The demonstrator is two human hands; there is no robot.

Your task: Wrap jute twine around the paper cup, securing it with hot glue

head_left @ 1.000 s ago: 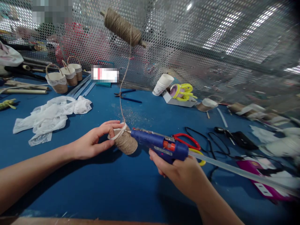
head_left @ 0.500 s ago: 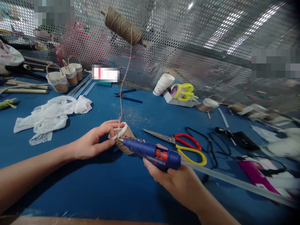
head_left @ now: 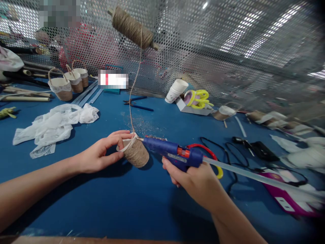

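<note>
My left hand is closed on the rim of a paper cup wrapped in brown twine, which lies tilted on the blue table. Its white mouth faces my fingers. From the rim a strand of twine runs up to a spool hung on the mesh. My right hand grips a blue glue gun, with a long clear glue stick coming out of its back. The metal nozzle is at the cup's rim, close to the twine strand; whether it touches is unclear.
Scissors with red and yellow handles lie partly behind the glue gun. White lace is heaped at the left, before several handled cups. Farther back are pliers and stacked white cups. A black cord winds across the right.
The glue gun in my right hand has moved up and to the right, its nozzle shifting along the cup's rim. More of the twine-wrapped side shows. My left hand has stayed in place.
</note>
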